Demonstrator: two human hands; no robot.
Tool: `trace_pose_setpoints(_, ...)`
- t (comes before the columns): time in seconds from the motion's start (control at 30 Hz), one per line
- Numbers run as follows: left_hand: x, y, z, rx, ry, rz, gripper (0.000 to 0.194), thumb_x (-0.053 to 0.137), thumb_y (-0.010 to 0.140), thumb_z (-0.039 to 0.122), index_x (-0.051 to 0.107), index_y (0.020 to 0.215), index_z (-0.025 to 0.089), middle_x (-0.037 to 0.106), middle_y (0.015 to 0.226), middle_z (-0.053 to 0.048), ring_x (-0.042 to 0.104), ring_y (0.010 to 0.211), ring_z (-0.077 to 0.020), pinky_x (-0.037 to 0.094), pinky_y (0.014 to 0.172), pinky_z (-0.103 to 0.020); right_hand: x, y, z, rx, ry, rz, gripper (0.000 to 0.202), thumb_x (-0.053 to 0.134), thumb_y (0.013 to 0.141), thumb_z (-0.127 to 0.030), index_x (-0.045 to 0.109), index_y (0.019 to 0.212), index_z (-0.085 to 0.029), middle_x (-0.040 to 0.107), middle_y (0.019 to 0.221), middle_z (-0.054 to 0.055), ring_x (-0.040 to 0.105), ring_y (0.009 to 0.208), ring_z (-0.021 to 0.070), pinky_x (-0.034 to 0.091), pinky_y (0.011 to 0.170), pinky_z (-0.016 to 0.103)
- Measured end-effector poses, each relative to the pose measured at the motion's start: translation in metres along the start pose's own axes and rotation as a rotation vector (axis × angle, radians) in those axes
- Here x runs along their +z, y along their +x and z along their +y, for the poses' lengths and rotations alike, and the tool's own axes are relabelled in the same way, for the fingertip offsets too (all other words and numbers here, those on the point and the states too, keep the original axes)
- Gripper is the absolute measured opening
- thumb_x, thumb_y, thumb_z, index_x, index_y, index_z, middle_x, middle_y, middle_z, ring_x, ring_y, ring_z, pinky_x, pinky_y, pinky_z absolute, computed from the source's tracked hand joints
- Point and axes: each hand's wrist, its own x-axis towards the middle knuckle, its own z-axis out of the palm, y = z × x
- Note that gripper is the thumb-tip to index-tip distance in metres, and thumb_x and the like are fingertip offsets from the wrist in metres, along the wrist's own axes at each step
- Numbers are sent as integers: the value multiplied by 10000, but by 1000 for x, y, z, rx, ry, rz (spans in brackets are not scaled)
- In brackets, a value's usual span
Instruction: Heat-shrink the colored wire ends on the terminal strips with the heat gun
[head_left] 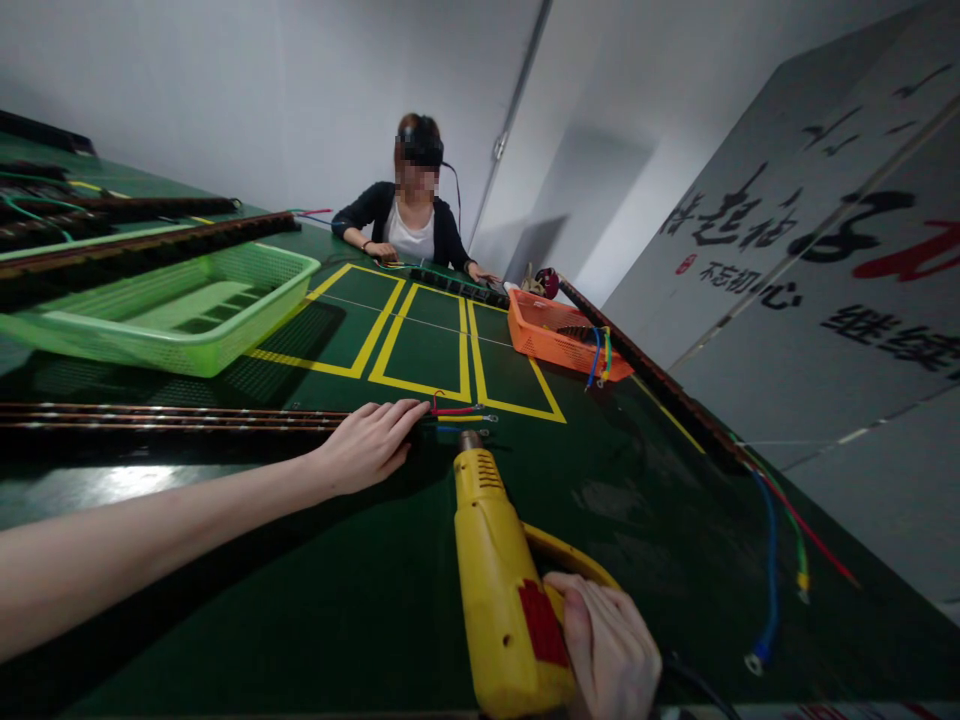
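My right hand [611, 645] is wrapped round the handle of a yellow heat gun [499, 580] at the lower middle. The gun's metal nozzle points away from me, close to the ends of red, yellow and blue wires [461, 418] with metal ring lugs. My left hand [375, 440] lies over the right end of a long dark bar [172, 420] with copper-coloured strips, its fingers closed round the place where the wires come out. The palm side of this hand is hidden.
A green basket [255, 310] with a long bar across it stands at the left. An orange basket [551, 345] holds parts at the right. Another long bar [660, 380] with wires [772, 570] lies along the right edge. Across the table sits a person [412, 225], hands on a dark part.
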Motion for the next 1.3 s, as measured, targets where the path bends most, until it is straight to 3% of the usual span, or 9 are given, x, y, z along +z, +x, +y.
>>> trace_pose_setpoints(0.2,1,-2,1,-13,15,13,505,350,912,292,326,1380,103,548,1171,-135,518,1062,-239,314,978,-399,0,-7,15,52,-69,34,325,355,941,-271,650,835,-187,701,763,9,634,687,121,410,725,260)
trace_pose_setpoints(0.47,1,-3,0,-11,34,37,508,368,906,298,329,1387,139,549,1122,-130,514,1053,-249,250,1035,-441,-8,4,7,-12,-91,12,375,315,952,-278,639,791,-180,705,745,1,644,668,107,428,701,239)
trace_pose_setpoints(0.67,2,-2,-1,6,-20,17,496,366,907,272,319,1375,114,550,1162,-122,518,1055,-226,335,973,-375,-5,3,-6,-30,-82,13,315,335,938,-210,621,814,-164,701,749,10,640,678,102,415,722,241)
trace_pose_setpoints(0.87,3,0,-4,-58,-90,18,492,423,877,264,340,1350,156,543,1211,-100,550,1036,-211,419,876,-345,11,-2,-30,20,-28,54,301,329,936,-192,612,834,-173,692,757,13,627,702,114,392,753,268)
trace_pose_setpoints(1.03,1,0,-6,-76,-160,30,489,450,851,233,348,1327,190,500,1269,-80,554,1053,-192,438,884,-331,22,-7,-40,55,18,51,310,318,933,-197,618,856,-184,684,768,12,617,695,118,379,755,286)
trace_pose_setpoints(1.3,-4,0,-5,-39,-217,84,481,468,837,175,369,1308,190,494,1270,-83,516,1108,-188,429,927,-316,20,-4,-42,87,47,29,299,333,925,-204,619,838,-193,677,762,1,602,691,113,363,751,277)
